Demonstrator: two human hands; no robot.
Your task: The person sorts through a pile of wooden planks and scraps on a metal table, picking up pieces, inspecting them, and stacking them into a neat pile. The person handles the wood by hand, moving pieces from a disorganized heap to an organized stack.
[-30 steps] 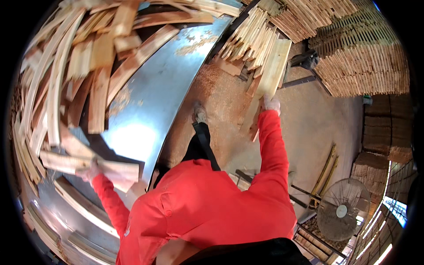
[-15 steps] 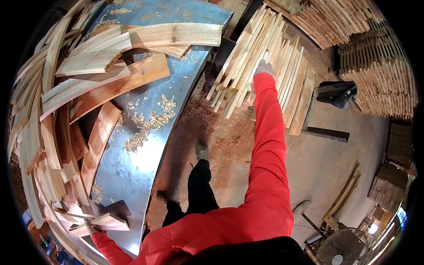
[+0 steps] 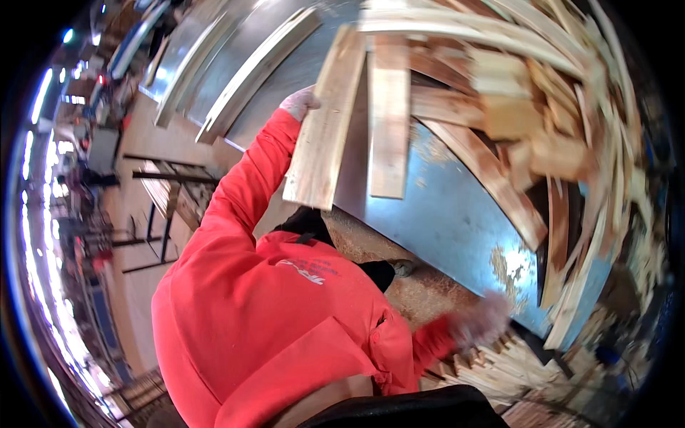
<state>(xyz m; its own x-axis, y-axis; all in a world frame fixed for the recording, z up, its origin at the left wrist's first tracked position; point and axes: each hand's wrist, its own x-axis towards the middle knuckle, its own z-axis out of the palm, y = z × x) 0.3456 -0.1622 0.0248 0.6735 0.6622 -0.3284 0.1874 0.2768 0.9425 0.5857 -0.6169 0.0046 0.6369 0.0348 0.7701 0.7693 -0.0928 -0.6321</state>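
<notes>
My left hand (image 3: 300,104), in a pale glove, grips the edge of a light wooden board (image 3: 330,128). The board slants over the front edge of the blue-grey metal table (image 3: 435,185), its lower end jutting past that edge. Close beside it lies a second short board (image 3: 389,118). My right hand (image 3: 485,319) is stretched out at the right, over the near corner of the table and above stacked wooden strips (image 3: 499,367). Motion smears its fingers, and I make out nothing held in them.
Curved boards and offcuts (image 3: 499,78) heap up on the table's right half, with wood shavings (image 3: 508,271) near its edge. Two long pieces, one a pale beam (image 3: 258,75), lie on the far left. A dark metal frame (image 3: 171,192) stands on the floor at left.
My view has swung left along the table. My left hand now has a board raised at the table edge. My right hand has left its spot on the strips and is moving.
</notes>
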